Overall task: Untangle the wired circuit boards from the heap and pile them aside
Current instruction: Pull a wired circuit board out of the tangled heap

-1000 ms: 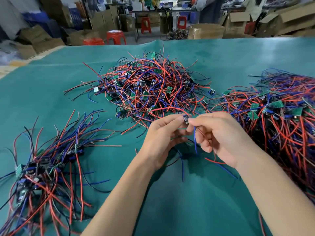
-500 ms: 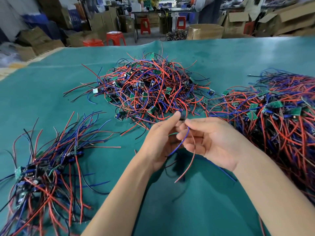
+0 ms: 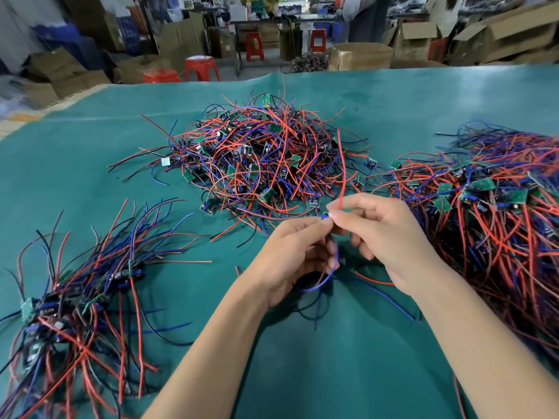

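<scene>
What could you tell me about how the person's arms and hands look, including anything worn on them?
Both arms are bare as far as the frame shows: no sleeves, gloves, watch or bracelets. The left hand and right hand show no rings on the visible fingers, and the nails in view look short and unpainted. No markings or cables are attached to either arm.

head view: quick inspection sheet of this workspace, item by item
surface: teal mat, bare in front.
job's things: tangled heap at centre; second heap at right; sorted pile at left, wires fanned out.
clutter: nothing seen.
grippers: left hand and right hand both pinch one small circuit board between them.
cables: its blue wire loops below the hands, red wire rises above.
surroundings: cardboard boxes, red stools, people standing behind.
</scene>
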